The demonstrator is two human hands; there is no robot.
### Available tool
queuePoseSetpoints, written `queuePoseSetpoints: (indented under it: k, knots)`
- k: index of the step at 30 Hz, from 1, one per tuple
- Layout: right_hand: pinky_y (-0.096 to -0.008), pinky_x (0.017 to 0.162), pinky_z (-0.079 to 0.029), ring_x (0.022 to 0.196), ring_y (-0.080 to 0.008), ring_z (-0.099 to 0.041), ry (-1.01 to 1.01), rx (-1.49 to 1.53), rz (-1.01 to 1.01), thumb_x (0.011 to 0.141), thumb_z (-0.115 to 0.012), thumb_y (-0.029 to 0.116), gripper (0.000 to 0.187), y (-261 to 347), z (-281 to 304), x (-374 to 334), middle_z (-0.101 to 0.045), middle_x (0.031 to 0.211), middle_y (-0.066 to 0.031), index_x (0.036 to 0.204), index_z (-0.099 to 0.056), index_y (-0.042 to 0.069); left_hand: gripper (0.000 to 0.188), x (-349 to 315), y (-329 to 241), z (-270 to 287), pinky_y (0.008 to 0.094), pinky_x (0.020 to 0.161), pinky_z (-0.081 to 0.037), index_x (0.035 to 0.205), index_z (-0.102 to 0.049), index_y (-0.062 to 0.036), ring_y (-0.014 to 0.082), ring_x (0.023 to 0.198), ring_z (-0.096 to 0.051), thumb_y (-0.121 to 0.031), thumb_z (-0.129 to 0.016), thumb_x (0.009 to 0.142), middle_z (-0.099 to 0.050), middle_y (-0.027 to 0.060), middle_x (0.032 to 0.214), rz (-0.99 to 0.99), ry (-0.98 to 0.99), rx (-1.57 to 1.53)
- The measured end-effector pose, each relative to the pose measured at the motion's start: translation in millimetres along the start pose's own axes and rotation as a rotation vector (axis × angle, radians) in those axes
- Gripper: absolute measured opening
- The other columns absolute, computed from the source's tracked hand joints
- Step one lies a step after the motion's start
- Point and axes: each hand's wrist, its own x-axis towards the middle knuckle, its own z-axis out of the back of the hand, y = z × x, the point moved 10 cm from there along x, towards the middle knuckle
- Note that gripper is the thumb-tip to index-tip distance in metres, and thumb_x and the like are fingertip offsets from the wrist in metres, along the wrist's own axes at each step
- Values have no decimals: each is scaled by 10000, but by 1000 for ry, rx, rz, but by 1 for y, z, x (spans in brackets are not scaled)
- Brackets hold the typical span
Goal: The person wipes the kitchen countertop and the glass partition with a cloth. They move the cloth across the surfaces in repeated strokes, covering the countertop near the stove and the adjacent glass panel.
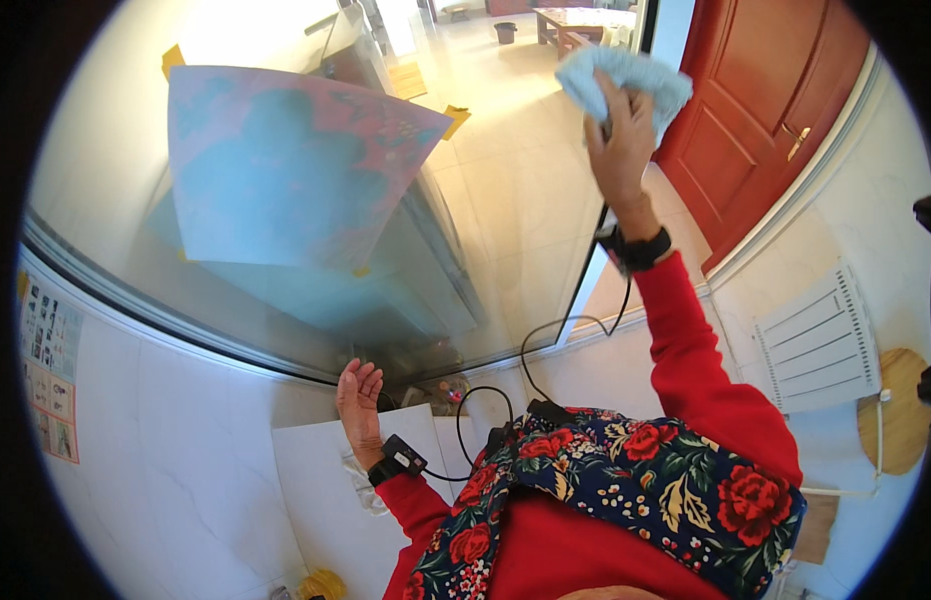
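Observation:
My right hand (pixel 625 135) is raised high at the upper right, its fingers pressed on a light blue cloth (pixel 585 75). The cloth lies bunched against the upper part of a glass panel (pixel 510 240), close to the panel's right frame. Lower down, my left hand (pixel 359 405) hangs by the panel's bottom edge with nothing in it. Its fingers are loosely bent and a little apart. Both wrists wear black bands with cables. A pink and blue sheet (pixel 295 165) is stuck to the glass with yellow tape, left of the cloth.
A red door (pixel 755 110) stands at the right. Near it hangs a white radiator (pixel 820 340), with a round wooden board (pixel 895 410) beside it. A white cabinet (pixel 330 490) is below my left hand. Black cable (pixel 525 355) loops in front of the glass.

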Motion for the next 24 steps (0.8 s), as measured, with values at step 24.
queuePoseSetpoints:
  k: [24]
  knots:
    - [-343, 802, -453, 911, -283, -570, -123, 146, -48, 718, -654, 50, 419, 4, 26, 59, -577, 1006, -154, 1118, -531, 18, 386, 2, 2, -2, 288, 807, -510, 1204, -512, -21, 203, 912, -629, -294, -527, 932, -635, 116, 1044, 39, -24, 10]
